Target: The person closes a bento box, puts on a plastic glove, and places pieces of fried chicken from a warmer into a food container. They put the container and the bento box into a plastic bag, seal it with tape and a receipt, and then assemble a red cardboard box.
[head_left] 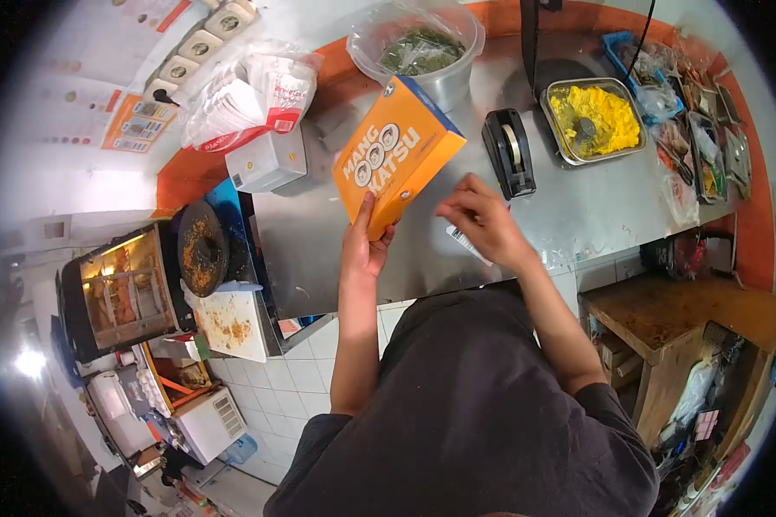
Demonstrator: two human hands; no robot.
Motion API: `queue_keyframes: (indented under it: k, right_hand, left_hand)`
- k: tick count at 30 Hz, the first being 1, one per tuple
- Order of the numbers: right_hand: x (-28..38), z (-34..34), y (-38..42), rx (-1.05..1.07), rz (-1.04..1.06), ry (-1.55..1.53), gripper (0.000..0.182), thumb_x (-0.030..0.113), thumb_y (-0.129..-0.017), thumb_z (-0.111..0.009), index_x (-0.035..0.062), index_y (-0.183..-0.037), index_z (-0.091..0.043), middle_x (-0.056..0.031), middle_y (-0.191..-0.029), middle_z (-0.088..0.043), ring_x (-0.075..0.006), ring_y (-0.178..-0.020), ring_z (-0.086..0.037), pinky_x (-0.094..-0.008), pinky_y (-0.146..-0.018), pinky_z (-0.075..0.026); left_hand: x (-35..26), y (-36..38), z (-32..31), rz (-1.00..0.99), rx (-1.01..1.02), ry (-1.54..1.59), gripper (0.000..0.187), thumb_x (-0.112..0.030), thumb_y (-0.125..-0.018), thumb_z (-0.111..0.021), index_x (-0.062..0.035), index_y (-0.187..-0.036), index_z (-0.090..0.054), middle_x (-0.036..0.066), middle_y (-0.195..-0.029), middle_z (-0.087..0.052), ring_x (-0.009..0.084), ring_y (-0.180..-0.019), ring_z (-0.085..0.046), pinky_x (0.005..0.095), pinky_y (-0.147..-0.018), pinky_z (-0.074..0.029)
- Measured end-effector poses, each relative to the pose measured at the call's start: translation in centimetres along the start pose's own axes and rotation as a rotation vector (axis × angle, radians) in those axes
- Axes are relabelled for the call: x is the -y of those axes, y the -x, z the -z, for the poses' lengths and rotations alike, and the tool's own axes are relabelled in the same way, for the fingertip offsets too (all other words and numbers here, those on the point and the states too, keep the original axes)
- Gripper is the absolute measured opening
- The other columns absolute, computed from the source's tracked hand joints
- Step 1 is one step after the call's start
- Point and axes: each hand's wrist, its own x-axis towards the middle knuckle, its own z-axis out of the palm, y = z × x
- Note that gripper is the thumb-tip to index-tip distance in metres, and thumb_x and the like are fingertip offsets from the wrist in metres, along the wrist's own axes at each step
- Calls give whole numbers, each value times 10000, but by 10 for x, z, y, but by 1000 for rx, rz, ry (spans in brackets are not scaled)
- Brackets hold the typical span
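Note:
An orange cardboard food box printed "MANG KATSU", with a dark blue end, is held tilted over the steel counter. My left hand grips its lower end, thumb on the printed face. To the right of the box, my right hand is apart from it, fingers curled and pinched together; I cannot tell whether something small is in them. A printed white slip shows just below that hand. Beyond it stands a black tape dispenser with a roll of tape.
A tray of yellow food sits at the back right, beside packets in a blue basket. At the back is a plastic tub of shredded greens. Left are a white box under plastic bags and a lit glass-fronted food cabinet.

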Motion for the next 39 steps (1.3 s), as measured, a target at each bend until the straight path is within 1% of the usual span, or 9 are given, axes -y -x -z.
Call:
queue_keyframes:
  k: [2,9,14,24,30,33,35,37,39]
  right_hand:
    - [13,-16,-15,26,-28,41,160,145,-847,-711,6,-924,-695,-111,-898,-553,-196,-732,-560,-295,-617,-445]
    - [11,-20,-6,17,-61,14,184,178,-852,-702,4,-910,-691,-161,-940,-617,-255,-675,-600,-348,-601,-473]
    - [18,-6,17,-42,113,198,137,153,-867,-666,16,-879,-678,-170,-980,-610,-362,-789,-640,-450,-671,-514]
    - [18,11,36,-43,-58,131,121,82,-863,-657,-21,-925,-649,-176,-968,-588,-374,-880,-606,-430,-749,-495]
    - [-4,36,20,19,265,-1,191,63,-841,-661,9,-1025,-655,-183,-1056,-625,-360,-940,-636,-413,-777,-527]
    - [-23,42,11,147,218,15,237,34,-805,-679,0,-1038,-655,-207,-1094,-625,-376,-960,-634,-399,-805,-524]
    - [-51,32,3,-54,113,-191,274,14,-772,-685,-16,-1042,-646,-226,-1069,-632,-394,-956,-630,-388,-813,-522]
    - [-66,43,1,-102,184,-224,302,37,-764,-673,-28,-1056,-632,-228,-993,-651,-406,-925,-633,-383,-795,-519]
    - [-97,47,20,-9,-224,84,282,78,-788,-660,-26,-1048,-627,-203,-893,-667,-373,-855,-657,-380,-743,-517]
  left_hand:
    - [0,9,-5,-14,-16,5,423,-386,-898,-670,-86,-1179,-569,50,-985,-667,167,-803,-659,192,-581,-496]
    - [15,24,1,-39,50,-27,437,-396,-881,-689,-84,-1165,-574,50,-986,-669,165,-796,-663,197,-597,-489]
    - [29,47,-9,-40,19,6,457,-402,-863,-711,-79,-1156,-573,54,-975,-673,170,-794,-678,201,-607,-495]
    - [42,72,-21,-60,21,68,434,-378,-901,-669,-75,-1191,-556,67,-1000,-678,181,-776,-673,197,-553,-509]
    - [44,72,-23,40,118,136,397,-352,-946,-601,-62,-1210,-541,84,-1010,-672,195,-743,-662,224,-521,-556]
    - [43,68,-15,73,177,111,379,-341,-952,-595,-69,-1212,-543,85,-1028,-672,192,-756,-662,229,-531,-554]
    - [48,57,-11,84,204,89,365,-332,-955,-593,-75,-1210,-547,84,-1042,-672,189,-774,-662,232,-540,-548]
    - [60,41,-4,-75,99,-93,357,-310,-937,-631,-82,-1202,-554,66,-1059,-666,171,-825,-658,229,-575,-527]
    - [80,14,3,-105,-4,-164,396,-312,-902,-678,-72,-1190,-551,62,-1039,-673,174,-807,-671,229,-563,-523]
